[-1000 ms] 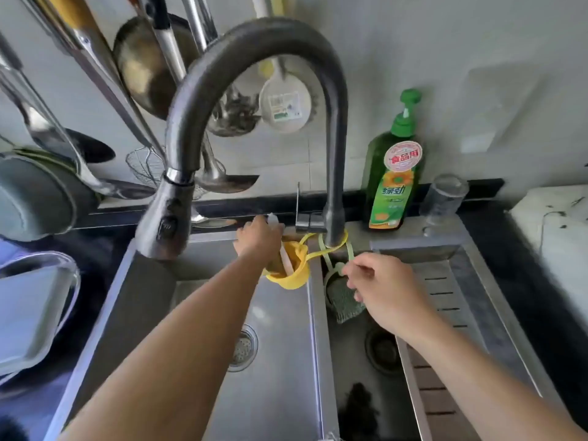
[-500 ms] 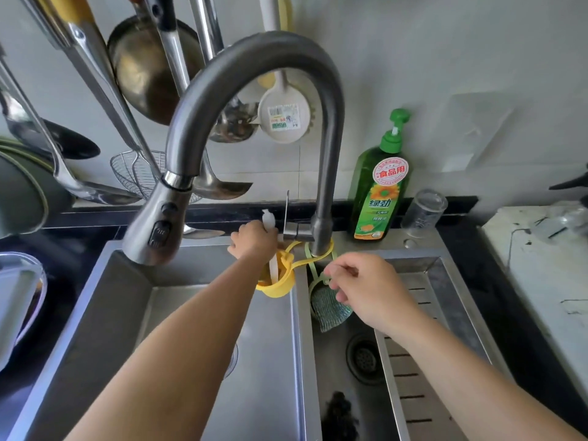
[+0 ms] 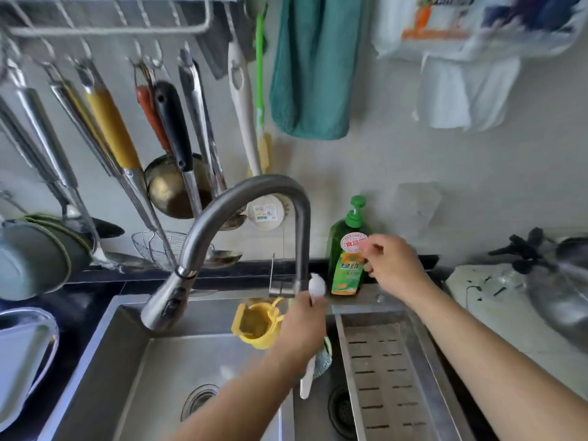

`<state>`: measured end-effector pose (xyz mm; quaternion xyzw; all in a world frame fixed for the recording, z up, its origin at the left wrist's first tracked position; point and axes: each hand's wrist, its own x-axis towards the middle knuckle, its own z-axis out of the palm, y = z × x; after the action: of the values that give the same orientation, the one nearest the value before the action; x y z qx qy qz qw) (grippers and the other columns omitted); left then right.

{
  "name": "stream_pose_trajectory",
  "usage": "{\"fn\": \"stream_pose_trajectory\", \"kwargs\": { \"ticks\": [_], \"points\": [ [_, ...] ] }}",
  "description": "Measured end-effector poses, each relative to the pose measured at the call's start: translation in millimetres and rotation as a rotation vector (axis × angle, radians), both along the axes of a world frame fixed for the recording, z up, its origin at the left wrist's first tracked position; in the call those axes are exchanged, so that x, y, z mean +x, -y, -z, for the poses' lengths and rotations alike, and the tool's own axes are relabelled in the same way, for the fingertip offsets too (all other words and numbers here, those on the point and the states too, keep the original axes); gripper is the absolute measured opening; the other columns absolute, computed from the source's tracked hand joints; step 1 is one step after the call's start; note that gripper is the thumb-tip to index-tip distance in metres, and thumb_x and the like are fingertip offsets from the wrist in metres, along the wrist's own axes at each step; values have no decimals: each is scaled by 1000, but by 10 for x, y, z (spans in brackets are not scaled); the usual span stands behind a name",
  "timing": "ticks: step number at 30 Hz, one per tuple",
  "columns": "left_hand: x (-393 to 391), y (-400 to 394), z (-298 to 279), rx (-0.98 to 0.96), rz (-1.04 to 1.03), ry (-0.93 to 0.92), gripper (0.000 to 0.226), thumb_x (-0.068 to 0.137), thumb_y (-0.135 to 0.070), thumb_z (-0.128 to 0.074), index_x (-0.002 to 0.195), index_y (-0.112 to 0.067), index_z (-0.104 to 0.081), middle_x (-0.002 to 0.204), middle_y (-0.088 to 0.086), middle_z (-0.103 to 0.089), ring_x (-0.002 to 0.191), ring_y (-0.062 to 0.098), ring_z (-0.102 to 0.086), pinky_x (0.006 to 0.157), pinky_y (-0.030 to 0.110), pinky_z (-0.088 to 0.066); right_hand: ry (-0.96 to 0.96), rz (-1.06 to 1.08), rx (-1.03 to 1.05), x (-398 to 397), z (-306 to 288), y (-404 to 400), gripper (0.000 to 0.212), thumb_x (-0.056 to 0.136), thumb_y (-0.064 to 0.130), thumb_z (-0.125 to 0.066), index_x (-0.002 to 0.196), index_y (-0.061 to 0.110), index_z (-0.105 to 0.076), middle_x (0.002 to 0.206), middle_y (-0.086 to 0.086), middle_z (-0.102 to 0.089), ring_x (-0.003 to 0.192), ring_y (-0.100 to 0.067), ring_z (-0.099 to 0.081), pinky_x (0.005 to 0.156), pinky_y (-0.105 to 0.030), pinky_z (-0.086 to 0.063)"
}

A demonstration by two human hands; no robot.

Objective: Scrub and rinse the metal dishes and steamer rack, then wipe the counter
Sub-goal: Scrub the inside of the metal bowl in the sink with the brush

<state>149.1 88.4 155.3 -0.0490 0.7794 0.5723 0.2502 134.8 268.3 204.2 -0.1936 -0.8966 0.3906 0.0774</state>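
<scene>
My left hand point(image 3: 302, 326) is closed around a white-handled brush point(image 3: 317, 287), held upright over the divider between the two sink basins, just right of the yellow holder point(image 3: 254, 326) that hangs from the faucet point(image 3: 251, 192). A green scrubbing cloth point(image 3: 323, 361) hangs below that hand. With its fingers loosely apart and nothing in it, my right hand point(image 3: 394, 265) hovers right next to the green dish soap bottle point(image 3: 345, 265). A metal tray point(image 3: 25, 351) lies on the counter at the left. A slotted metal rack point(image 3: 388, 377) sits in the right basin.
Ladles, strainers and spatulas hang on the wall above the left basin point(image 3: 127, 377). Stacked pots point(image 3: 31, 256) stand at the far left. A teal towel point(image 3: 315, 65) hangs above the faucet. A metal bowl point(image 3: 566, 297) sits on the pale counter at the right.
My left hand has lifted the white brush out of the yellow holder and moved right. My right hand let go of the green cloth and rose to the soap bottle. The view tilted upward.
</scene>
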Motion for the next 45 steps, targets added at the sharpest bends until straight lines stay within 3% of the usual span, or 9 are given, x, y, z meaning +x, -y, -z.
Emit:
{"fn": "stream_pose_trajectory", "kwargs": {
  "ticks": [3,7,10,13,22,26,32,36,45],
  "points": [
    [-276,-392,-245,242,24,266,19,105,-13,-44,101,-9,-61,70,4,-49,55,16,-45,50,26,-37,-100,53,173,-360,-279,-333,22,101,13,-52,95,13,-73,101,-7,-75,92,-31,-69,87,-43,-56],
    [-597,-736,-511,454,-18,270,27,101,-5,-36,98,-11,-63,72,4,-55,54,16,-47,55,28,-36,-67,-20,279,-753,-415,-448,26,102,11,-47,110,6,-72,113,-11,-72,107,-34,-64,93,-41,-52],
    [-713,-853,-599,422,-35,184,27,100,-3,-38,93,-11,-63,65,2,-60,56,17,-47,55,28,-36,23,-65,179,-966,-412,-456,29,105,18,-46,110,0,-69,115,-17,-70,110,-36,-64,96,-44,-52],
    [-741,-872,-630,367,-48,127,25,102,-4,-41,93,-11,-63,55,-3,-61,56,18,-47,55,27,-36,53,-91,22,-1057,-371,-423,34,105,32,-52,106,6,-75,102,-11,-74,97,-29,-69,89,-35,-53],
    [-716,-857,-563,409,-43,139,26,104,-4,-39,97,-10,-63,59,-2,-60,55,15,-44,55,28,-34,-6,-75,-124,-1043,-226,-402,33,102,32,-60,108,2,-74,105,-18,-73,84,-19,-61,79,-32,-50],
    [-672,-836,-544,411,-28,136,31,104,-3,-36,96,-12,-65,67,2,-58,57,15,-44,55,28,-33,-7,-75,-136,-1018,-227,-393,31,102,32,-60,112,7,-75,108,-12,-74,98,-24,-68,93,-40,-53],
    [-672,-864,-499,434,-58,163,29,106,-5,-36,106,-8,-65,64,1,-60,55,14,-44,53,27,-35,-19,-84,-148,-976,-230,-387,30,102,30,-61,121,9,-73,118,-6,-72,109,-21,-65,98,-33,-49],
    [-656,-859,-487,457,-72,177,29,106,-3,-35,101,-10,-63,66,2,-57,57,15,-42,54,26,-34,-22,-74,-151,-980,-220,-376,30,101,30,-62,120,10,-73,120,-7,-72,110,-21,-65,100,-34,-49],
    [-649,-712,-416,469,-9,174,28,108,-5,-36,122,-5,-60,72,4,-51,55,14,-41,50,25,-32,-62,-13,-159,-992,-154,-350,29,101,31,-62,116,9,-74,115,-10,-74,110,-26,-66,103,-41,-49]
  ]
}}
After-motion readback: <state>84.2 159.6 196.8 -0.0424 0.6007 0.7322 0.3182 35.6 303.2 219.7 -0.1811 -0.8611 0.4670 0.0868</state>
